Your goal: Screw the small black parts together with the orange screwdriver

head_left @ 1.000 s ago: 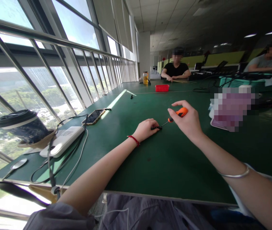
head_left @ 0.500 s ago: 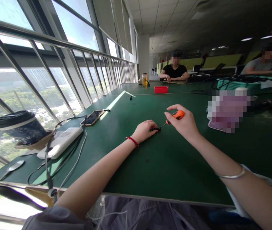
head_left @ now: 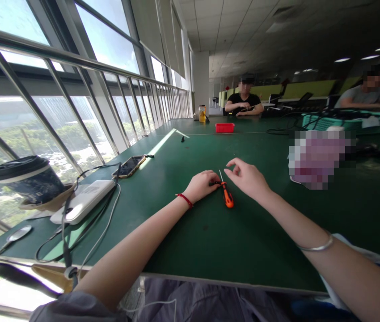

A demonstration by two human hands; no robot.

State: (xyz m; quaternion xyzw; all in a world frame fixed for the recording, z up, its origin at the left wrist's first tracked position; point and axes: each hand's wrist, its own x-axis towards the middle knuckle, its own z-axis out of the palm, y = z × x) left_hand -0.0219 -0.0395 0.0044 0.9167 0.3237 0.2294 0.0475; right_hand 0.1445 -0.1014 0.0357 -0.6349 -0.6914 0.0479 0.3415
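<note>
My left hand (head_left: pixel 202 185) rests on the green table (head_left: pixel 176 232), its fingers closed on a small black part (head_left: pixel 215 183) that is mostly hidden under them. Beside it lies an orange and black screwdriver (head_left: pixel 228 196), handle toward me and the thin metal shaft pointing away. To the right of the shaft, my right hand (head_left: pixel 248 178) is raised a little above the table. Its fingers are bent but apart, and I see nothing in them.
A phone (head_left: pixel 132 166), a white power bank-like box (head_left: pixel 84 201) with cables and a lidded cup (head_left: pixel 31 179) are at the left. Ahead stands a red bin (head_left: pixel 225 128). A teal basket (head_left: pixel 351 125) is at the far right; a person (head_left: pixel 244 100) sits opposite.
The screwdriver has left my right hand and now lies on the table, pointing away. My right hand is a little lower and farther left. My left hand keeps its hold on the black part.
</note>
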